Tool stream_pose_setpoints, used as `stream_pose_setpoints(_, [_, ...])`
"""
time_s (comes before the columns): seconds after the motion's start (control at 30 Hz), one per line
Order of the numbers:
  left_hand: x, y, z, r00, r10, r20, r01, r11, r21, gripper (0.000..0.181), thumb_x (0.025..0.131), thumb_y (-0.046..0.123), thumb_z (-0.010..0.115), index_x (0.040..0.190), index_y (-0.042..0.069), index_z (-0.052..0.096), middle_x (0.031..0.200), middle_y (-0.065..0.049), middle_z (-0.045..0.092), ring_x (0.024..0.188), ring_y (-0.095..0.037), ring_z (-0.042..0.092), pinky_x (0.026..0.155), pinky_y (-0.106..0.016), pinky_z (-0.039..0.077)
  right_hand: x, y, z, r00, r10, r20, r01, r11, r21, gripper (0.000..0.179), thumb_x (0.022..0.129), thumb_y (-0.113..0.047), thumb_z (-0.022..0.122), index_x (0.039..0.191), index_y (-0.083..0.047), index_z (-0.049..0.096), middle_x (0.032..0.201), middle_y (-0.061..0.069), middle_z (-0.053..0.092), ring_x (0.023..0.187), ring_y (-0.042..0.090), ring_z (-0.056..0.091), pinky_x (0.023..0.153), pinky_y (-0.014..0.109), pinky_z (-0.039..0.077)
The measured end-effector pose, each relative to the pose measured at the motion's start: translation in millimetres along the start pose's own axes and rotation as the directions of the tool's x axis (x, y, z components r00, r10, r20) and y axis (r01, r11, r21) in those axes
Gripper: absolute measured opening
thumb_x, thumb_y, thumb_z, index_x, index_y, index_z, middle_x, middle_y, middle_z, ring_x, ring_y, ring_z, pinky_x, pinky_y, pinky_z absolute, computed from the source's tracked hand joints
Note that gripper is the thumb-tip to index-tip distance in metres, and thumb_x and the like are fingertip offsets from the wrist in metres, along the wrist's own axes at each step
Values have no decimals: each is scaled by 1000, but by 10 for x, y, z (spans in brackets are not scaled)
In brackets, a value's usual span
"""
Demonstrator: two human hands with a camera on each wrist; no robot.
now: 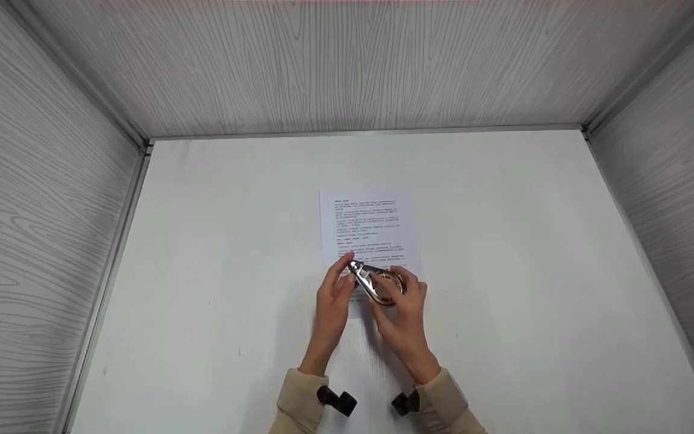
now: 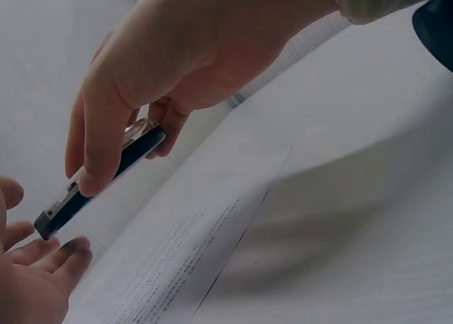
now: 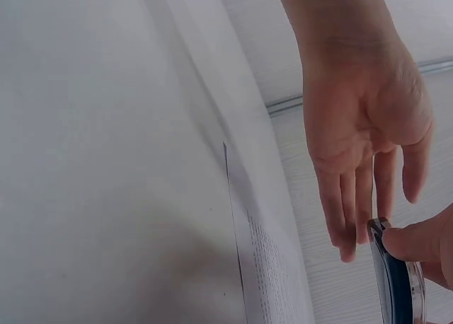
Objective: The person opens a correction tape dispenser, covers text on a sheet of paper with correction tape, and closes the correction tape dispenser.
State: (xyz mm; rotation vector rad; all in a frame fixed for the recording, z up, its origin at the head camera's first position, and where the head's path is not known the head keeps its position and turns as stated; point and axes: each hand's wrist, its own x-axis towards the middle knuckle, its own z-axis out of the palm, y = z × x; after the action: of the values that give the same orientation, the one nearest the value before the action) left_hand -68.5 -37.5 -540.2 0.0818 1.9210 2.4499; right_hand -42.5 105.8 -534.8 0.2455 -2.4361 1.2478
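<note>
My right hand (image 1: pixel 406 316) grips a teardrop-shaped correction tape dispenser (image 1: pixel 367 287) by its wide round body, which has a clear shell and golden-brown parts inside. Its narrow tip points up and left. In the left wrist view, the dispenser (image 2: pixel 131 154) shows a dark blue edge between the right hand's (image 2: pixel 148 62) fingers and thumb. Around the tip, my left hand (image 1: pixel 332 307) has its fingers and thumb spread apart. Seen in the right wrist view, the left hand's (image 3: pixel 361 105) fingers are fairly straight beside the tip; whether they touch it I cannot tell.
Beneath the hands, a printed sheet of paper (image 1: pixel 368 220) lies on the white table (image 1: pixel 214 241), its lower part covered by the hands. Grey wood-grain panels (image 1: pixel 347 66) enclose the back and both sides. Each sleeved wrist carries a black camera (image 1: pixel 342 402).
</note>
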Motion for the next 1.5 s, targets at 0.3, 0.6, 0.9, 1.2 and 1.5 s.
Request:
stream_pose_setpoints(0.3, [10,-58,16,1000,-5,-16,3,994,-105,40,103,7,51,141,-3,47,142,-19,48,121,-32,59,88,-39,56,-24,-53,-19,1000,9,-7,-9,1000,6,55,72,4,85,121,-14,71,132,21,50,110,32,39,82,39,35])
stream_pose_setpoints(0.6, [50,-85,58,996,-30,-88,24,997,-72,31,100,6,57,132,3,58,133,-13,57,110,-38,64,84,-33,57,-28,-74,-47,1000,28,-9,-28,1000,13,51,74,1,85,121,-13,71,133,20,50,111,34,39,84,41,34])
stream_pose_setpoints(0.9, [68,-73,70,990,-14,-142,5,998,-59,31,97,6,62,127,-1,62,124,-14,64,95,-24,67,84,-32,55,-23,-70,-56,999,33,-15,-33,999,30,49,76,0,83,121,-14,71,133,20,50,114,34,39,85,40,36])
stream_pose_setpoints(1.2, [61,-92,35,984,35,-172,-43,998,-46,30,93,6,68,122,2,65,121,-14,66,108,-29,64,88,-30,53,-30,-72,-55,1000,24,-17,-24,999,31,53,74,4,84,121,-14,71,134,21,49,114,33,38,86,40,39])
stream_pose_setpoints(1.5, [54,-91,38,955,97,-279,-123,989,-79,29,90,-1,69,118,-6,63,119,-22,65,112,-28,63,96,-34,51,-26,-85,-66,1000,30,-9,-29,998,48,52,73,4,84,121,-12,71,134,19,49,114,33,37,88,42,38])
